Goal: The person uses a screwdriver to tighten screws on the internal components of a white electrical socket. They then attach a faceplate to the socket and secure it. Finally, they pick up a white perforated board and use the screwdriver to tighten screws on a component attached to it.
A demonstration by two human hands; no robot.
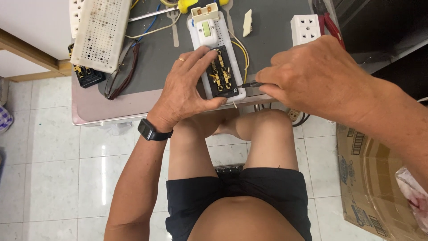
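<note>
My left hand (pixel 185 91) clamps opened white plastic power strip with brass contacts (pixel 219 71) flat at grey tabletop (pixel 272 31) edge, six o'clock side. My right hand (pixel 312 76) fingers pinch thin dark screwdriver (pixel 249 84), tip entering from three o'clock. Best: keep shaft level, press strip firm, turn slow.

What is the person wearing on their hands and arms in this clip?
Both arms are bare, with no sleeves or gloves in view. The left hand has a thin gold ring on one finger, and a black smartwatch with a dark band sits on that wrist. The right hand wears nothing visible.
</note>
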